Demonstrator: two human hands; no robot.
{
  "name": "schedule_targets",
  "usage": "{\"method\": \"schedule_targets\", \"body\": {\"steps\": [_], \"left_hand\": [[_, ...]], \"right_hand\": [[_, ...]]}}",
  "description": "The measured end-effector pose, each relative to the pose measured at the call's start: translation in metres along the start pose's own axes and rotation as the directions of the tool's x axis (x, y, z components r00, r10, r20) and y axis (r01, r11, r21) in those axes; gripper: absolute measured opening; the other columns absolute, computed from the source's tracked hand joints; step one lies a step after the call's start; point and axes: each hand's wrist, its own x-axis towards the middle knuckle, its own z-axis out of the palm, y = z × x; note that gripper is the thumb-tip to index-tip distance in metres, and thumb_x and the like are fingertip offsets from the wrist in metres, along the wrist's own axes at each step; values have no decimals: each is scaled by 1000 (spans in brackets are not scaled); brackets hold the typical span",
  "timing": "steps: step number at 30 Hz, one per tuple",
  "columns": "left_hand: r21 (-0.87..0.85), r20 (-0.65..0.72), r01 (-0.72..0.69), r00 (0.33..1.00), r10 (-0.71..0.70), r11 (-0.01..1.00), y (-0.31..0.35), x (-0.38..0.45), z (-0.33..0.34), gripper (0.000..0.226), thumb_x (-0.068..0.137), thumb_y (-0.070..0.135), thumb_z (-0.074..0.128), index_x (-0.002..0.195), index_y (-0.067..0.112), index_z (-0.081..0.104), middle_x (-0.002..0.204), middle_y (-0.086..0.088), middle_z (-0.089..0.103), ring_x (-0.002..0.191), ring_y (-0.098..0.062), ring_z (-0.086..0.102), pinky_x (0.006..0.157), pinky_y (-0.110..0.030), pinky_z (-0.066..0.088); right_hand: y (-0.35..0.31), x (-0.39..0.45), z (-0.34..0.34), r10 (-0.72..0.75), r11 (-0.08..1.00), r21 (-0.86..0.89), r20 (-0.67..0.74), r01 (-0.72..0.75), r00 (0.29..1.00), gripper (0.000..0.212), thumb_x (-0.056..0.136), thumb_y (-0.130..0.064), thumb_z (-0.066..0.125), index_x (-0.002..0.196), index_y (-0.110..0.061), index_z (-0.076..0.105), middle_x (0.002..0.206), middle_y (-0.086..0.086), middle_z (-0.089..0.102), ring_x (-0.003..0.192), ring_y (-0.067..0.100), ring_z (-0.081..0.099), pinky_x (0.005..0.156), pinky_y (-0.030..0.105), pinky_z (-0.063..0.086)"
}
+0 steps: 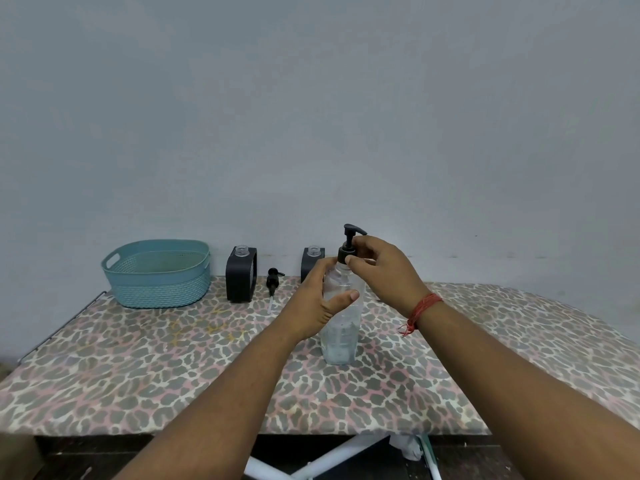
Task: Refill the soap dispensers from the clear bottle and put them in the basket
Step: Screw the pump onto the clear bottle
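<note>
A plain grey-blue wall filled the upper field; below it lay the table, covered in a leopard-print cloth, its near edge and white legs partly cut off at the bottom of the frame. The teal basket stood at the rear left, its interior only partly visible. Your two forearms entered from below, elbows out of view. The clear bottle stood upright at the table's centre, liquid showing in its lower part; its upper body was hidden by your left hand, whose fingers and thumb wrapped round it. Your right hand, a red thread at the wrist, pinched the collar of the black pump top seated on the bottle's neck. Of the two black soap dispensers, both open-necked, the left dispenser stood in full view near the wall, while the right dispenser was largely hidden behind your left hand. A loose pump head lay between them, its tube hard to make out.
</note>
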Motion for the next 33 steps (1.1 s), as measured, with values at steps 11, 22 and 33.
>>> {"method": "schedule_targets", "body": {"steps": [11, 22, 33], "left_hand": [[13, -2, -5, 1000, 5, 1000, 2, -1, 0, 66, 90, 53, 69, 145, 41, 35, 144, 10, 48, 128, -9, 52, 101, -28, 42], [127, -43, -8, 999, 13, 992, 3, 2, -1, 64, 85, 66, 67, 139, 46, 39, 137, 16, 55, 126, -10, 52, 107, -40, 45], [523, -157, 20, 985, 74, 852, 32, -8, 0, 95, 82, 84, 17, 159, 36, -13, 165, 9, -29, 153, -19, -26, 122, -54, -7]], "right_hand": [[-2, 2, 1, 6, 999, -50, -14, -6, 1000, 35, 89, -31, 71, 122, -19, 65, 113, -7, 67, 104, 6, 63, 93, 26, 48], [-27, 8, -13, -59, 983, 167, -96, 74, 994, 28, 97, -8, 55, 120, -21, 64, 113, -8, 69, 106, -4, 64, 89, 12, 48], [-52, 6, -59, -94, 935, 274, -420, 224, 903, 18, 94, -14, 65, 109, -24, 67, 109, -3, 72, 106, 8, 67, 100, 32, 52]]}}
